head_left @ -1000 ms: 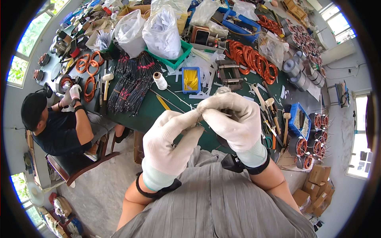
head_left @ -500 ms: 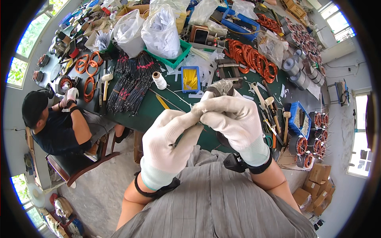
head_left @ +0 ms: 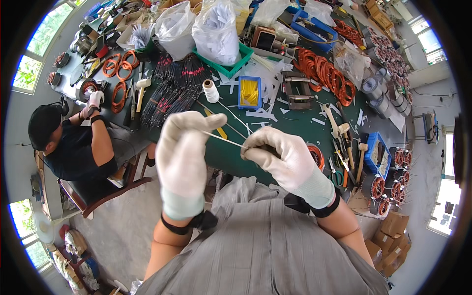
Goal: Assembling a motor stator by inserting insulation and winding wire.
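Both my hands wear white knitted gloves. A white cord (head_left: 223, 139) is stretched between them above the green bench. My left hand (head_left: 182, 152), slightly blurred, is closed on the cord's left end, with one fingertip pointing right. Pinched between thumb and fingers, the other end sits in my right hand (head_left: 287, 162). A thread spool (head_left: 211, 92) stands upright just beyond my hands, and a white strand trails from it toward my right fingers. Partly hidden behind my right hand is a copper-wound coil part (head_left: 316, 156).
Black sleeved leads (head_left: 169, 101) lie left of the spool. A blue tray (head_left: 250, 78) holds yellow strips. Mallets and scissors (head_left: 336, 177) lie on the right, near a blue bin (head_left: 377, 153) and wound stators (head_left: 376, 187). A seated co-worker (head_left: 73, 142) handles a coil part at far left.
My hands were together and have drawn apart, the left moving left and up, leaving cord stretched between them. The view has shifted slightly. The co-worker is still at the coil part.
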`<state>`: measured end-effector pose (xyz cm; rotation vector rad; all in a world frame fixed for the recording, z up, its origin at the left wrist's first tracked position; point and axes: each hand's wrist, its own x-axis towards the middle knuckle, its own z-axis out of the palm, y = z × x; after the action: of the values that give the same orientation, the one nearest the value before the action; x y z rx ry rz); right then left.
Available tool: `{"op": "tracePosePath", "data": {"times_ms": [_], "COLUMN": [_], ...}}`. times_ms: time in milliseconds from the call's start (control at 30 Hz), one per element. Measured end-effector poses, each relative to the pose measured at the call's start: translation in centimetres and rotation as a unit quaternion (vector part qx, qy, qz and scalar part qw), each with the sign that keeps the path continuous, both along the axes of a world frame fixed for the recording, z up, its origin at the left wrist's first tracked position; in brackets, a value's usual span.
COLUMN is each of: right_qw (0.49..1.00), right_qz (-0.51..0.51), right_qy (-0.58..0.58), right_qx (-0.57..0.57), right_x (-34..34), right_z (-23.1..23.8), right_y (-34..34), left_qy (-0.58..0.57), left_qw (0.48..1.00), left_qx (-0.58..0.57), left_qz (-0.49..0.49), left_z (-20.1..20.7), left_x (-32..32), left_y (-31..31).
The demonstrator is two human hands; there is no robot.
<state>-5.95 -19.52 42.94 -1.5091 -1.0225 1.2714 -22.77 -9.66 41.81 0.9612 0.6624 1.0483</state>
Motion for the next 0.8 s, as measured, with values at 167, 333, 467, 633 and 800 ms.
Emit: {"op": "tracePosePath", "data": {"times_ms": [167, 333, 467, 633, 800], "right_qw": [0.978, 0.828, 0.856, 0.940, 0.801], "right_qz": [-0.001, -0.011, 0.016, -0.096, -0.467], "right_qy": [0.167, 0.555, 0.466, -0.095, -0.217], "right_qx": [-0.127, 0.083, 0.222, 0.314, 0.304], "right_x": [1.0, -1.1, 0.8, 5.8, 17.0], "right_z": [-2.4, -4.1, -4.1, -0.8, 0.2], "right_y": [1.5, 8.8, 12.0, 2.2, -23.8], "left_qy": [-0.030, 0.313, 0.298, 0.452, 0.543], "left_qw": [0.994, 0.833, 0.894, 0.651, 0.634], "left_qx": [-0.058, 0.241, 0.262, 0.567, 0.486], "left_qz": [-0.083, -0.388, -0.209, 0.224, 0.261], "left_z": [-3.0, -5.8, -6.6, -1.2, -3.1], "left_x": [-5.2, -0.7, 2.6, 1.3, -3.5], "left_y": [5.7, 6.4, 15.7, 24.1, 33.1]}}
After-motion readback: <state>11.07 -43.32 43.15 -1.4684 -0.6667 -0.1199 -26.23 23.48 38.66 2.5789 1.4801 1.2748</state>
